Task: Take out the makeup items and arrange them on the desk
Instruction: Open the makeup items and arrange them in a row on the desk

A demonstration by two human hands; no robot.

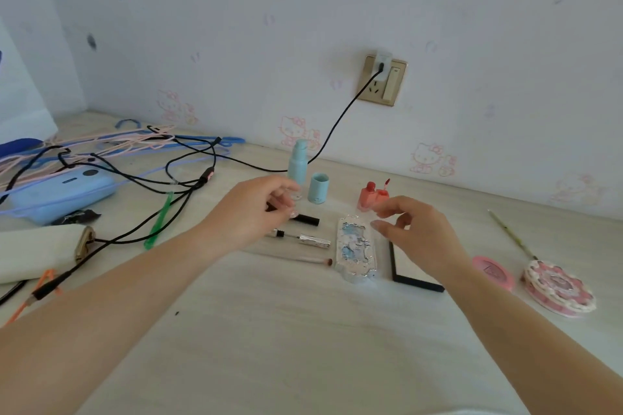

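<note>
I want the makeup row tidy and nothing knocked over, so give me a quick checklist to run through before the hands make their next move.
1. Left hand free: cannot tell; its curled fingers hide the end of the black tube.
2. Right hand free: ok; fingers relaxed, holding nothing.
3. Teal bottle upright: ok, but it stands just behind the left hand, an easy knock.
4. Teal cap on its bottle: not ok; it stands apart beside it.
5. Red lip gloss closed: not ok; the wand looks out.
6. Silver tube and blue palette lying flat on the desk: ok.
</note>
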